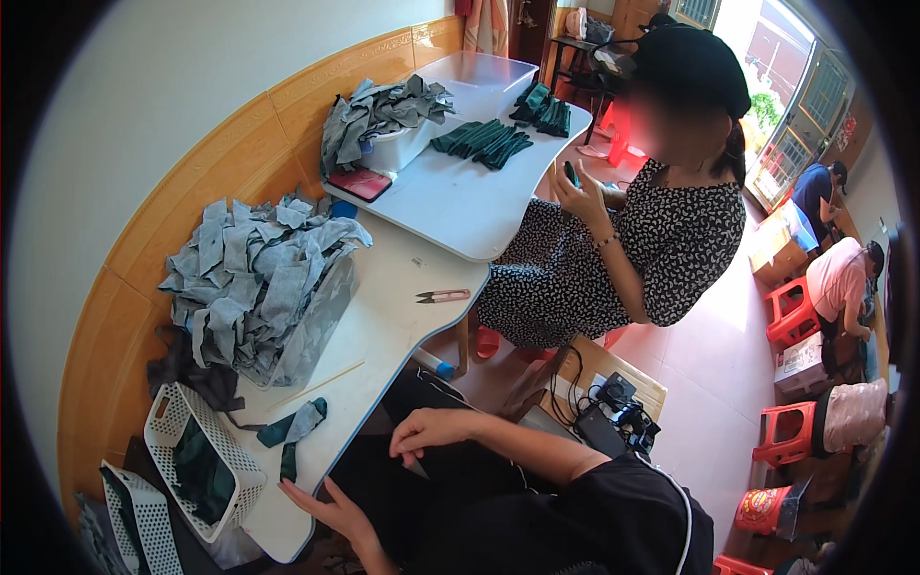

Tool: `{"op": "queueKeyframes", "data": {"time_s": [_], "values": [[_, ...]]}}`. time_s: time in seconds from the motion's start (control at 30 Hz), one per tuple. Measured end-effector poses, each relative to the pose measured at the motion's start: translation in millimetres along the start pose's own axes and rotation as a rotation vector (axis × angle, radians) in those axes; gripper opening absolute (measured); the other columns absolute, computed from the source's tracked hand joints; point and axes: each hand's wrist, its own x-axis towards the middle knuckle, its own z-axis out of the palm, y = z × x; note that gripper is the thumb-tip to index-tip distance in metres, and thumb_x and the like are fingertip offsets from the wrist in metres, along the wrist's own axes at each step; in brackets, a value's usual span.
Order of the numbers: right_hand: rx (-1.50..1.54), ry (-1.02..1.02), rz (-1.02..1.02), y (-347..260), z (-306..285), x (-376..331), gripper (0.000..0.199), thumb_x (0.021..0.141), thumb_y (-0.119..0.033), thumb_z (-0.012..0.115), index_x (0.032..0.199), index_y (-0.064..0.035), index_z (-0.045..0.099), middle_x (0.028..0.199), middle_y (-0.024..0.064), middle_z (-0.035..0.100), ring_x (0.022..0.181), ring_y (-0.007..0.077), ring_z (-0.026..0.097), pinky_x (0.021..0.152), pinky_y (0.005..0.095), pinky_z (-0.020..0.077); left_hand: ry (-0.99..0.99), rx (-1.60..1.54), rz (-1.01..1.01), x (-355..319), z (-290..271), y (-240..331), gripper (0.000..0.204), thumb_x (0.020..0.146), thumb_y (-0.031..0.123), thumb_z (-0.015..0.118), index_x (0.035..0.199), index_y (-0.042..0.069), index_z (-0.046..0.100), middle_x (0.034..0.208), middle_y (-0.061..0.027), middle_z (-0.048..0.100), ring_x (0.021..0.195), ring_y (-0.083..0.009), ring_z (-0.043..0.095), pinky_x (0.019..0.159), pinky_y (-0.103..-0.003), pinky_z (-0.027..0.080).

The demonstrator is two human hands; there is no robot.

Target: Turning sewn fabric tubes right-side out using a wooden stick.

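Note:
My left hand (331,508) lies open with fingers spread at the near edge of the white table (383,326), holding nothing. Just left of it are a folded grey-and-green fabric strip (297,424) and a dark green strip (287,462). My right hand (426,436) hangs over my dark lap with fingers curled around a small grey pointed tool (417,469) that sticks out below it. Pink-handled thread snips (443,296) lie farther up the table near its edge.
A heap of grey fabric strips (254,287) and a thin wooden stick (316,383) are on the table; white baskets (201,460) stand at the left. Another person (661,230) sits by a second table (460,201) with green pieces (484,142). Red stools (791,311) stand right.

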Motion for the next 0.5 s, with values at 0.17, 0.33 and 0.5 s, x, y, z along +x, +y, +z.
{"op": "queueKeyframes", "data": {"time_s": [0.17,0.33,0.5], "values": [[-0.216,-0.249,-0.153,-56.7,-109.6,-41.3,0.023,0.093,-0.022,0.058,0.103,-0.0044,0.068,0.08,0.0018,0.067,0.068,0.0085,0.058,0.064,0.0236,0.0478,-0.119,-0.148,0.222,-45.9,-16.4,2.6,0.048,0.091,0.004,0.056,0.133,-0.008,0.037,0.138,-0.0252,0.041,0.128,-0.0357,0.043,0.106,-0.043,0.035],[-0.44,0.514,-0.113,-98.1,-267.6,-33.5,0.025,0.09,-0.023,0.058,0.102,-0.0055,0.07,0.077,0.0011,0.068,0.066,0.0065,0.056,0.063,0.0228,0.0468,-0.388,-0.044,-0.018,-85.7,-19.3,-27.5,0.035,0.09,0.009,0.058,0.122,-0.004,0.052,0.124,-0.0265,0.051,0.114,-0.0406,0.051,0.095,-0.045,0.043],[-1.166,1.447,0.074,-90.9,-397.8,16.4,0.025,0.086,-0.016,0.054,0.102,-0.0191,0.072,0.09,0.0021,0.069,0.084,0.0208,0.06,0.078,0.0351,0.0454,-0.411,-0.022,-0.025,-88.9,-5.8,-47.0,0.035,0.09,0.01,0.058,0.122,-0.004,0.053,0.124,-0.0269,0.051,0.114,-0.0414,0.05,0.095,-0.045,0.043]]}}
